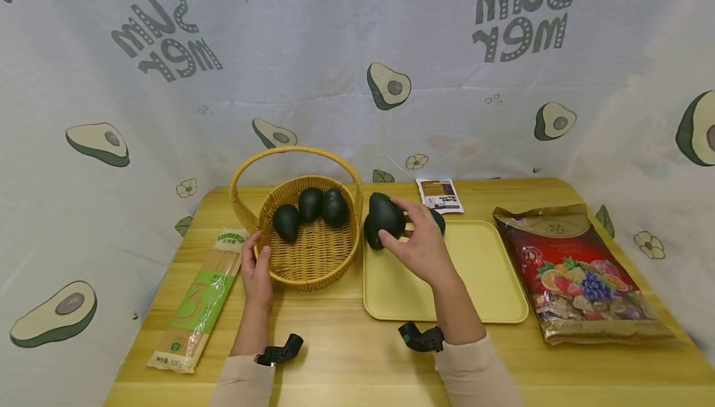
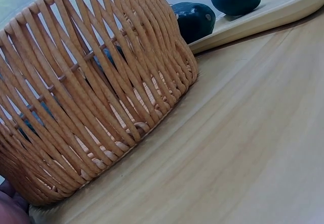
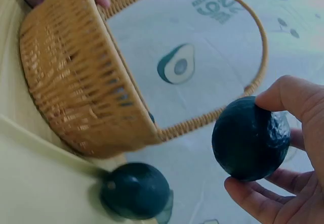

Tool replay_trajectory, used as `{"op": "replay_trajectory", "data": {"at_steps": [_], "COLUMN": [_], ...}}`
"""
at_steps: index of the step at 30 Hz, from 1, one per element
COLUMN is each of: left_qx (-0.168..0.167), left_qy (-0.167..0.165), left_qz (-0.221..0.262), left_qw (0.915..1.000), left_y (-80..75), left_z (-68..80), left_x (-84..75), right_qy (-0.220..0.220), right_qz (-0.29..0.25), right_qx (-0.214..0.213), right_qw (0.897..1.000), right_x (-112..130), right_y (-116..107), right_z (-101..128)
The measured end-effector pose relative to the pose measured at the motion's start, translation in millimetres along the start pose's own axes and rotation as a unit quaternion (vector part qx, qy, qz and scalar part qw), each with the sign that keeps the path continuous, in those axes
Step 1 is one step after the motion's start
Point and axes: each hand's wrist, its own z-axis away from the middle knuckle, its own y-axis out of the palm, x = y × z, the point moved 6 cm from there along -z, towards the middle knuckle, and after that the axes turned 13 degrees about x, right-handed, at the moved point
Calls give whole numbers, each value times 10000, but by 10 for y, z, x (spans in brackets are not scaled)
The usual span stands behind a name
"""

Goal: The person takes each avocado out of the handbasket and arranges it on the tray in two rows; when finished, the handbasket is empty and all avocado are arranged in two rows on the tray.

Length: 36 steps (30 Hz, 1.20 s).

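A dark green avocado [image 1: 385, 213] is pinched between the thumb and fingers of my right hand [image 1: 421, 242], raised over the left end of the yellow tray [image 1: 475, 308]. In the right wrist view the held avocado [image 3: 250, 139] shows a glossy, bumpy skin. Two more avocados lie on the tray: one [image 2: 195, 21] near the basket, the other [image 1: 438, 222] partly behind my right hand. My left hand [image 1: 258, 273] grips the left rim of the wicker basket [image 1: 313, 280], thumb at the inner side. Inside the basket, several avocados [image 1: 287, 223] sit toward the back, below its arched handle.
A long pack of noodles [image 1: 195, 308] lies left of the basket. To the tray's right is a big red candy bag [image 1: 581, 277]. Behind the tray lies a small white and brown packet [image 1: 440, 195]. A printed curtain [image 1: 313, 97] hangs along the table's back edge.
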Motion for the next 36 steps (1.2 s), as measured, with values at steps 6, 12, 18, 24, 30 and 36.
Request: {"op": "replay_trajectory", "data": {"at_steps": [6, 12, 18, 24, 30, 36], "left_qx": [-7, 3, 35, 8, -10, -17], "left_qy": [-41, 7, 71, 40, 78, 29], "left_qz": [10, 15, 28, -1, 1, -66], "left_qw": [10000, 10000, 10000, 10000, 10000, 10000], "left_y": [1, 9, 10, 0, 5, -5], "left_z": [-4, -11, -23, -27, -25, -20], "left_x": [-4, 5, -8, 3, -4, -2], "right_qy": [197, 589, 1099, 1705, 2186, 2659], "right_qz": [225, 311, 504, 656, 757, 741], "right_qx": [-255, -451, -825, -1019, -1158, -1085], "right_qw": [9992, 9968, 9892, 9779, 9659, 9550], "right_x": [-187, -401, -625, -863, -1120, -1362], "right_y": [-215, -486, -802, -1007, -1151, -1213], "right_z": [41, 111, 261, 419, 527, 607]}}
